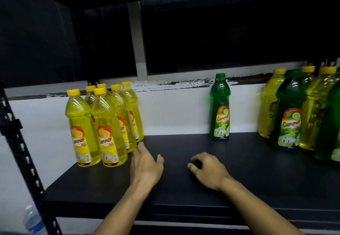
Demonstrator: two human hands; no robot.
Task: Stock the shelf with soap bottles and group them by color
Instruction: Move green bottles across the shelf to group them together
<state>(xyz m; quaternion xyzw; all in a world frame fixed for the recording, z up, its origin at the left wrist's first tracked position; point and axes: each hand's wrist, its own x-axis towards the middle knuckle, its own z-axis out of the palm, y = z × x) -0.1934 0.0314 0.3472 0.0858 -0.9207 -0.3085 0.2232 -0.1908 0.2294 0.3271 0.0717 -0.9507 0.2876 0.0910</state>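
Several yellow soap bottles [108,130] stand grouped at the left of the black shelf [184,188]. One green soap bottle [219,108] stands alone at the back middle. A mixed cluster of yellow and green bottles [288,113] crowds the right end. My left hand [145,163] hovers over the shelf just right of the yellow group, fingers straight, holding nothing. My right hand [207,168] is over the shelf's middle with fingers loosely curled and empty.
The black upright post [22,152] of the rack frames the left side. A white wall runs behind the shelf, with a dark shelf board overhead. A clear water bottle [33,220] shows below at the lower left.
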